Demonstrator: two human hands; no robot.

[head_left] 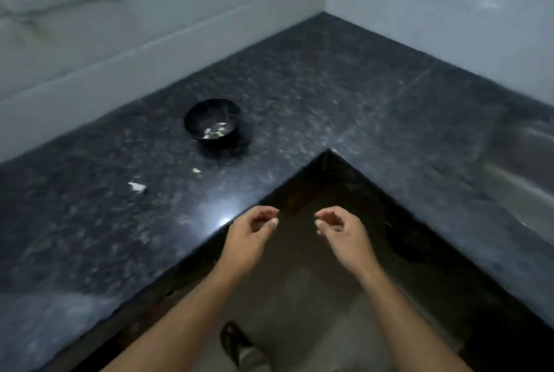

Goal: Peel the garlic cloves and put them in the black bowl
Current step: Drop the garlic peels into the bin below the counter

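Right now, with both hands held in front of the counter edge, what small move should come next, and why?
Probably the left hand should reach for the pale piece lying on the counter near the black bowl. Both it and the right hand look empty, and the blur hides whether that piece is clove or skin.

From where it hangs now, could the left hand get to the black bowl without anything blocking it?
Probably yes. The left hand hangs by the counter edge holding nothing, and only bare counter and small scraps lie before the black bowl.
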